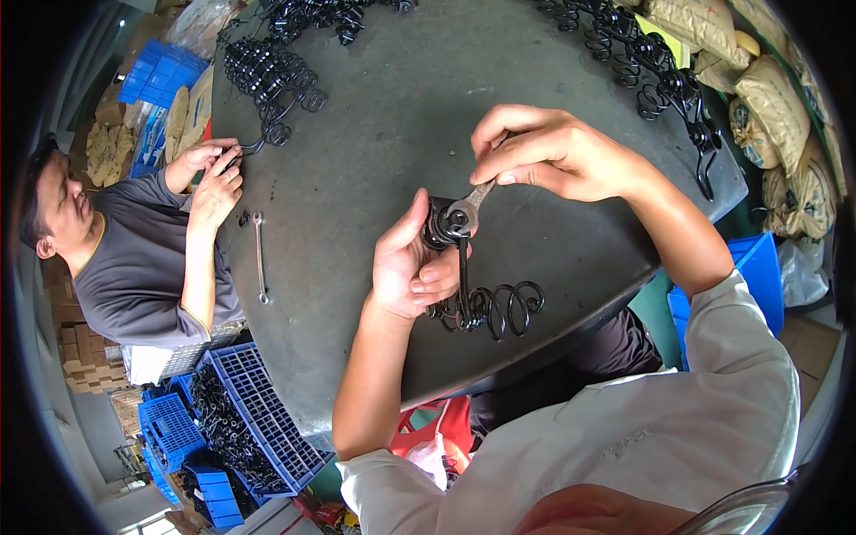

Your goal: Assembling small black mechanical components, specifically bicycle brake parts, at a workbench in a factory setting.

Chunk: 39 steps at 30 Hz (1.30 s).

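My left hand is wrapped round a black coil-spring part, whose wide open coils hang to the right below my fingers. In my right hand I pinch the shaft of a metal wrench. The wrench's head sits over a nut or bolt at the upper end of the spring part, just above my left fingers. Most of the wrench's handle is hidden behind my right fingers.
A dark table spans the middle. A second wrench lies near a co-worker at the left, who handles a black part. Black spring parts line the far edge. Blue crates stand lower left; sacks are at right.
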### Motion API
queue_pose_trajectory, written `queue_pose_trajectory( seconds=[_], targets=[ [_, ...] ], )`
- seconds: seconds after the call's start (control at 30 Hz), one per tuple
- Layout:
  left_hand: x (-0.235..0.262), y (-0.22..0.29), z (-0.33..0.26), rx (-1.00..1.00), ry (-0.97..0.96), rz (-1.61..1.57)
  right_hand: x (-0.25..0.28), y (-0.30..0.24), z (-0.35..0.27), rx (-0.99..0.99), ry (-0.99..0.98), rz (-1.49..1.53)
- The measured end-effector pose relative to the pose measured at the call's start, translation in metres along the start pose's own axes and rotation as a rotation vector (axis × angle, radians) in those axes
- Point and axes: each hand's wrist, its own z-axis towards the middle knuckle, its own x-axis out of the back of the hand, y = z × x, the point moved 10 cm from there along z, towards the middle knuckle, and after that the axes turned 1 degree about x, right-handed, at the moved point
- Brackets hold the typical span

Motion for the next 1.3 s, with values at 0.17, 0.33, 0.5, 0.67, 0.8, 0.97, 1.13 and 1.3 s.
queue_pose_trajectory(
  seconds=[0.17, 0.33, 0.5, 0.67, 0.8, 0.97, 1.13, 1.3],
  targets=[
    [0.009, 0.016, -0.003, -0.159, 0.080, 0.021, -0.005, 0.002, -0.001, -0.009, 0.054, -0.071],
    [0.013, 0.042, -0.007, -0.483, 0.275, 0.126, -0.008, 0.006, -0.002, -0.049, 0.103, -0.089],
    [0.002, 0.031, -0.008, -0.372, 0.042, 0.150, -0.003, -0.016, 0.002, 0.022, 0.097, -0.046],
    [0.009, 0.047, -0.021, -0.475, 0.041, -0.082, 0.001, -0.018, -0.002, 0.074, 0.208, 0.000],
    [0.018, 0.061, -0.026, -0.600, 0.108, -0.053, 0.020, 0.017, -0.005, -0.220, 0.242, -0.316],
    [0.020, 0.062, -0.033, -0.627, 0.308, -0.016, 0.019, 0.063, -0.014, -0.433, 0.087, -0.597],
    [-0.002, 0.061, -0.012, -0.593, 0.046, 0.124, 0.018, 0.074, -0.020, -0.459, -0.004, -0.637],
    [-0.010, 0.059, -0.011, -0.641, 0.046, 0.247, 0.015, 0.075, -0.015, -0.424, -0.024, -0.578]
  ],
)
